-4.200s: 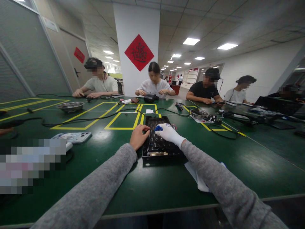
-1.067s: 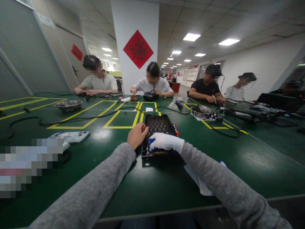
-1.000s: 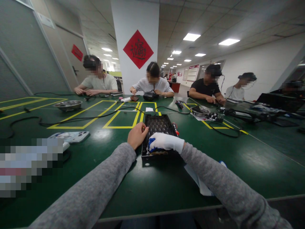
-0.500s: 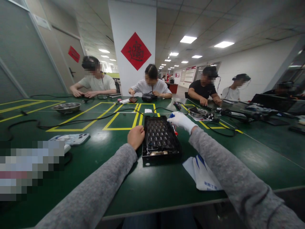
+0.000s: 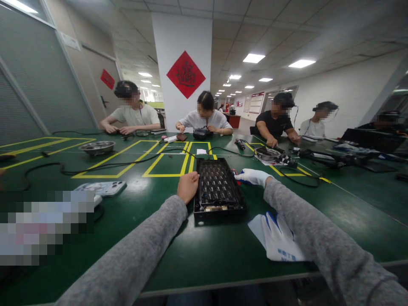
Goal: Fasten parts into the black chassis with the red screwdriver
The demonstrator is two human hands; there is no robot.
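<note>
A black rectangular case (image 5: 219, 185), open on top, lies lengthwise in front of me. Rows of small shiny parts show inside it, and a pale strip runs along its near end. My left hand (image 5: 188, 187) is closed at the case's left wall, fingertips against the rim. On the other side, my right hand (image 5: 255, 177) wears a white glove with blue fingers. Its closed fingertips are at a small red item (image 5: 238, 182) close to the case's right wall; the fingers partly cover it, so its kind is unclear.
A white-and-blue glove (image 5: 280, 244) lies near my right forearm. To the left are a phone (image 5: 110, 188) and a metal bowl (image 5: 98, 147). Black cables (image 5: 134, 162) cross the green table, which bears yellow tape. Several people sit opposite; tools and another bowl (image 5: 267, 154) lie at right.
My right hand has come down and nearer along the case's right side to the red item. My left hand stays at the left wall. The whole view has shifted slightly.
</note>
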